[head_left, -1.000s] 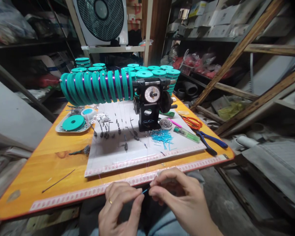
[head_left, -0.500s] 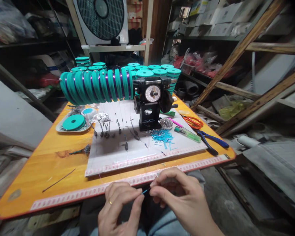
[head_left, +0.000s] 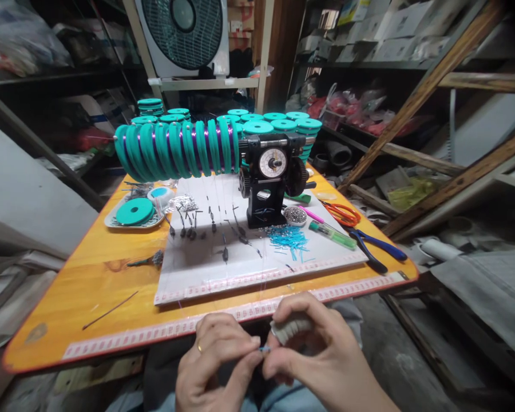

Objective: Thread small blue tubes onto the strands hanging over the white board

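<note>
Low in front of me, a short, thin blue tube [head_left: 264, 349] spans the gap between my two hands. My left hand [head_left: 217, 360], with a ring on one finger, pinches its left end between thumb and forefinger. The fingers of my right hand [head_left: 326, 349] close at its right end; the exact contact is partly hidden. Under the bent right index finger shows a grey, ribbed covering or object [head_left: 290, 330], and I cannot tell whether it is worn or held. Loose blue tubes [head_left: 288, 241] lie in a heap on the white board [head_left: 189, 277] beyond my hands.
A black winding device [head_left: 266, 194] carries a row of teal spools [head_left: 175, 147] above the board. Dark weights [head_left: 191, 232] lie below it. Nearby are a bowl of small metal beads [head_left: 294, 215], pliers [head_left: 380, 246], orange-handled scissors [head_left: 343, 214] and a measuring tape [head_left: 154, 332] along the front edge.
My hands have drawn closer together around the blue tube, and less of it shows. The grey ribbed thing has come into sight under the right index finger. The whole view has shifted slightly.
</note>
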Motion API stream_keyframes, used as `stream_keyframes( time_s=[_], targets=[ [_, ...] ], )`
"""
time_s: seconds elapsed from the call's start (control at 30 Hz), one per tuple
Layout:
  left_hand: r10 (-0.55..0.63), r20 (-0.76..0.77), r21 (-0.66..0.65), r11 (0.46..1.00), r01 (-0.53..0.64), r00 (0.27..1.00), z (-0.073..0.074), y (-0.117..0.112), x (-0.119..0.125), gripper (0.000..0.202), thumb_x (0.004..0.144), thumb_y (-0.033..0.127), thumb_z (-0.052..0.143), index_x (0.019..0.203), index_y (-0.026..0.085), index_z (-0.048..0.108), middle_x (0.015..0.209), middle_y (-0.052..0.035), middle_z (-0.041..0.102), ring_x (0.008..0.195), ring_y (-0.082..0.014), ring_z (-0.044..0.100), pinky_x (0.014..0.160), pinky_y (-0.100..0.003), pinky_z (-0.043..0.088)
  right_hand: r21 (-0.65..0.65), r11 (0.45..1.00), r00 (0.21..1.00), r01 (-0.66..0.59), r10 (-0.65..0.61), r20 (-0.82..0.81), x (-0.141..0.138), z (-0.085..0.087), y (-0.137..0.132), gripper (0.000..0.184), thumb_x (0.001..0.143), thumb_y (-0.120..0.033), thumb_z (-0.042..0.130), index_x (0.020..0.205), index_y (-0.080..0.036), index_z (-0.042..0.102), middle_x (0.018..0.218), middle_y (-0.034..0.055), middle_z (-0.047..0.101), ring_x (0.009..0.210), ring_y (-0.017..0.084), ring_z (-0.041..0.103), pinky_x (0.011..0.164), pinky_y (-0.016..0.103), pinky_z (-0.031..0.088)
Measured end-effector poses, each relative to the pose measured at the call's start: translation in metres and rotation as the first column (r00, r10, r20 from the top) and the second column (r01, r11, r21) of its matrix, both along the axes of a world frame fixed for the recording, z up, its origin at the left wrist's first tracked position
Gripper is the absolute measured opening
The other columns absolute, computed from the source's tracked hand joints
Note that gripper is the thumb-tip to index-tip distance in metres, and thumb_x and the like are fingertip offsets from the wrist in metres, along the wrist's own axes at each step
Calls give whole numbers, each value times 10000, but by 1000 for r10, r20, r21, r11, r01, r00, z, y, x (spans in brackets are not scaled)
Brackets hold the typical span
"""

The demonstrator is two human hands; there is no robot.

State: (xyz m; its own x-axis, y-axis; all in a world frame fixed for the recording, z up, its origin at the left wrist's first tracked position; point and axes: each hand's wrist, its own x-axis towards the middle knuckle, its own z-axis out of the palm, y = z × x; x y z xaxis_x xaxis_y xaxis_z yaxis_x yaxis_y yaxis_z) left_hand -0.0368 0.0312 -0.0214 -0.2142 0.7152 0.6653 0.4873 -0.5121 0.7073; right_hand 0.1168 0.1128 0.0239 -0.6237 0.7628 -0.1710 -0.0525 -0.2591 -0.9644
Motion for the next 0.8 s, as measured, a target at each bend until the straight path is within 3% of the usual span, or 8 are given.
stream_keyframes(
  time_s=[0.13, 0.27, 0.37, 0.5, 0.6, 0.73, 0.8],
  targets=[
    [-2, 7, -11, 1000, 2, 1000, 5, 0, 2, 233, 807, 16, 694, 960, 190, 680, 783, -3, 695, 795, -157, 607, 730, -303, 507, 275, 960, 998, -55, 51, 20, 5, -5, 2, 409, 651, -121, 882, 912, -240, 590, 720, -77, 703, 619, 66, 682, 584, 81, 531],
    [-19, 50, -6, 1000, 19, 999, 11, 1, 2, 151, 822, 68, 712, 922, 181, 703, 732, -7, 689, 742, -151, 613, 703, -293, 520, 463, 882, 994, -92, 57, 89, 9, -8, 6, 484, 576, -169, 928, 921, -225, 593, 652, -76, 667, 532, 67, 621, 523, 93, 505],
    [-36, 95, -1, 999, 36, 995, 13, 1, 1, 98, 840, 110, 713, 911, 177, 725, 704, -5, 683, 713, -139, 616, 690, -276, 528, 629, 776, 998, -45, 7, 62, 10, -2, 9, 399, 593, -234, 927, 889, -212, 662, 639, -51, 657, 524, 80, 596, 507, 122, 501],
    [-44, 110, 11, 999, 43, 993, 13, 2, 0, 143, 822, 80, 718, 931, 173, 722, 730, -10, 691, 723, -141, 618, 704, -286, 527, 765, 643, 998, -18, -39, 56, 13, 5, 9, 188, 753, -237, 834, 908, -239, 728, 711, -25, 690, 603, 93, 633, 553, 144, 507],
    [-55, 102, 39, 998, 51, 993, 12, 3, 1, 222, 784, 5, 690, 929, 172, 693, 725, -7, 679, 696, -142, 600, 676, -298, 512, 777, 628, 998, -44, -11, 66, 13, 5, 10, 44, 832, -198, 758, 858, -219, 730, 707, -19, 691, 601, 95, 629, 548, 164, 494],
    [-4, 57, 1, 1000, 4, 998, 13, 1, -6, 256, 789, -11, 662, 948, 190, 656, 725, 10, 660, 691, -140, 589, 667, -303, 474, 733, 680, 995, 36, -92, 36, 3, -2, 14, 43, 861, -181, 718, 833, -213, 709, 759, -29, 715, 530, 67, 601, 512, 152, 476],
    [75, -62, -49, 996, -78, 995, 18, 1, -15, 233, 817, -4, 653, 932, 198, 638, 732, 20, 655, 703, -138, 595, 721, -321, 446, 732, 680, 986, 51, -151, 72, -7, -7, 19, 80, 904, -159, 652, 847, -206, 684, 862, -18, 731, 514, 57, 590, 529, 162, 479]
  ],
)
